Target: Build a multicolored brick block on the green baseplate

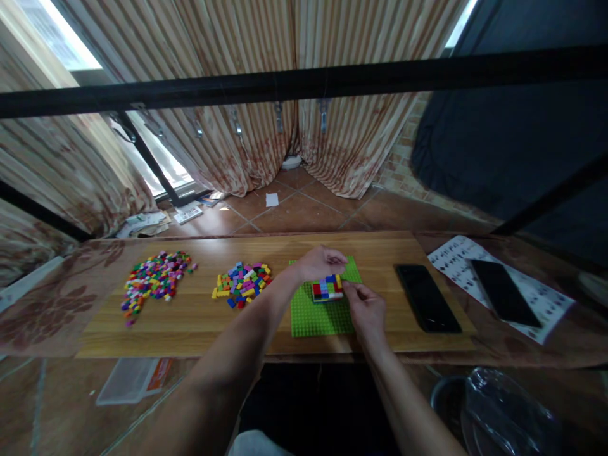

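Observation:
A green baseplate [316, 316] lies on the wooden board [199, 323]. A small block of stacked coloured bricks [327, 289] stands on its far part. My left hand [322, 263] curls over the block from behind, fingers bent down onto its top. From the near right, my right hand [367, 309] reaches in with fingertips pinched at the block's right end; what they hold, if anything, is too small to make out. Two piles of loose bricks lie to the left: a smaller one [242, 284] and a wider one [154, 278].
A black phone [427, 297] lies on the board right of the baseplate. A second dark phone [503, 291] rests on a printed sheet [546, 304] further right. A black bar [304, 82] crosses overhead. A clear bag [508, 411] and a flat box [128, 380] sit below.

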`<state>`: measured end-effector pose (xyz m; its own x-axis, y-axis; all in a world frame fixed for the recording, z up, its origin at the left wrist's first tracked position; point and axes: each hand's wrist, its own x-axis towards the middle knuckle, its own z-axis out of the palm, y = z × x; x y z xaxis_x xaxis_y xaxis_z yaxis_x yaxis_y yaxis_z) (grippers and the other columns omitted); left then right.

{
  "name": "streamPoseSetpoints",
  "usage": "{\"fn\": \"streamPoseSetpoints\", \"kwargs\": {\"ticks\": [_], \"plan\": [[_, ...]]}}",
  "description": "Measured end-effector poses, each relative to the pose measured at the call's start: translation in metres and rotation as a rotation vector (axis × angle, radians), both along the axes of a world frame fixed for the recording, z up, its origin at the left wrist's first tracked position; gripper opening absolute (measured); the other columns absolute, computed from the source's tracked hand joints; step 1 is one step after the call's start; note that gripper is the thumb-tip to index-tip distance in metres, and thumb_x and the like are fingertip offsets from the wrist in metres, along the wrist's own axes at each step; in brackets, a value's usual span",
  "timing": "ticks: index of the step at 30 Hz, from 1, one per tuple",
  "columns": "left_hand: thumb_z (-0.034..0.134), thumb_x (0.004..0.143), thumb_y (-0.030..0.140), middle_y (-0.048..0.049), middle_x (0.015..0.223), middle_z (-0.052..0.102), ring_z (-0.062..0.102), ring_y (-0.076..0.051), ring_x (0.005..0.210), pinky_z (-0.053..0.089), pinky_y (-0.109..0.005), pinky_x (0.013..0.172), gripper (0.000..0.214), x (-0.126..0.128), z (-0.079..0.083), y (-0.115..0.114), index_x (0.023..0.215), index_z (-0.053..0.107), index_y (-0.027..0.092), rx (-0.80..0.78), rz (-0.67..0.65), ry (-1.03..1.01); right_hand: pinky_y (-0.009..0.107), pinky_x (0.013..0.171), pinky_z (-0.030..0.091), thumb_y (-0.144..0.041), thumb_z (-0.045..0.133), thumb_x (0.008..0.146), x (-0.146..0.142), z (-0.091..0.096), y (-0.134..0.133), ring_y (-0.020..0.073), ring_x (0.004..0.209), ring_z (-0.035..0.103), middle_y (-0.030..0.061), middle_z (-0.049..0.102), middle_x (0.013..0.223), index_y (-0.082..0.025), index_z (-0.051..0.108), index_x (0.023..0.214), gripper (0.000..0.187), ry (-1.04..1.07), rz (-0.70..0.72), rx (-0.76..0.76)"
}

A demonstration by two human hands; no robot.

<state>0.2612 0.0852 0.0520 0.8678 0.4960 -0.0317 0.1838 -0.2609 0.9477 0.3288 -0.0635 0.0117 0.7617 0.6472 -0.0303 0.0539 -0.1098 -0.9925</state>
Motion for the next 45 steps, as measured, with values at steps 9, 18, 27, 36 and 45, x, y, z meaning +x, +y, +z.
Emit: {"fn": "streamPoseSetpoints", "kwargs": {"ticks": [9,18,27,36,45], "plan": [[0.061,0.081,0.03,-0.0065,0.097,0.071,0.064,-0.016,0.092,0.049,-0.03,0.088,0.021,-0.087,0.015,-0.026,0.094,0.068,0.014,0.089,0.394,-0.151,0.028,0.063,0.045,-0.05,0.063,0.074,0.003,0.002,-0.018,0.0183,0.07,0.061,0.0053,0.07,0.071,-0.014,0.072,0.077,0.037,-0.021,-0.085,0.054],[0.057,0.082,0.027,-0.0037,0.09,0.071,0.065,-0.017,0.088,0.051,-0.029,0.083,0.016,-0.177,-0.031,-0.09,0.09,0.067,0.018,0.208,0.687,0.006,0.031,0.069,0.048,-0.047,0.061,0.08,-0.024,0.019,-0.032,0.0195,0.074,0.063,0.0063,0.071,0.078,-0.016,0.071,0.081,0.033,-0.169,-0.049,0.09],[0.053,0.085,0.024,-0.0048,0.093,0.069,0.065,-0.017,0.09,0.051,-0.03,0.083,0.016,-0.202,-0.038,-0.098,0.092,0.066,0.019,0.393,0.796,0.06,0.031,0.077,0.048,-0.032,0.055,0.088,-0.081,0.014,-0.039,0.0175,0.082,0.062,0.003,0.067,0.083,-0.021,0.067,0.082,0.018,-0.388,0.342,0.134],[0.045,0.086,0.014,-0.0066,0.096,0.067,0.063,-0.017,0.093,0.051,-0.032,0.086,0.02,-0.197,-0.06,-0.106,0.093,0.063,0.02,0.643,0.904,0.069,0.032,0.078,0.048,-0.028,0.047,0.091,-0.113,0.007,-0.006,0.0181,0.082,0.062,0.0041,0.068,0.086,-0.022,0.067,0.088,0.021,-0.616,0.576,0.096],[0.036,0.085,0.008,-0.0051,0.085,0.061,0.057,-0.016,0.084,0.049,-0.029,0.076,0.024,-0.202,-0.063,-0.11,0.086,0.057,0.02,0.697,0.845,0.095,0.033,0.082,0.046,-0.021,0.044,0.091,-0.131,-0.002,0.047,0.0197,0.09,0.059,0.0052,0.065,0.094,-0.023,0.068,0.095,0.025,-0.776,0.655,0.082]]}}
